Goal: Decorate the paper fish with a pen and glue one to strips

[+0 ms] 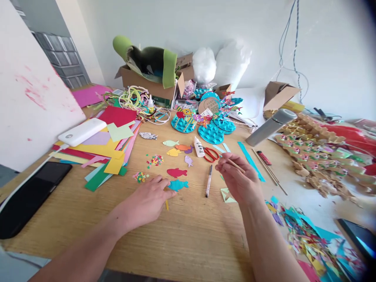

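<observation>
R grip [235, 172] pinched on thin stick [237, 166]; L fingertips [167, 184] on blue fish [178, 185].

Blue fish [178, 185]: paper cut-out, turquoise, flat on the bench [190, 235], tail toward the right edge. Lies roughly mid-bench, nearer the front edge than the back. Left-hand fingertips touch its head end.

Stick [235, 165]: thin, plain wood, straight. Raised off the bench, tilted, one end pinched in the right-hand fingertips, free end pointing toward the right edge. It sits over mid-bench, right of the fish and well apart from it.
</observation>
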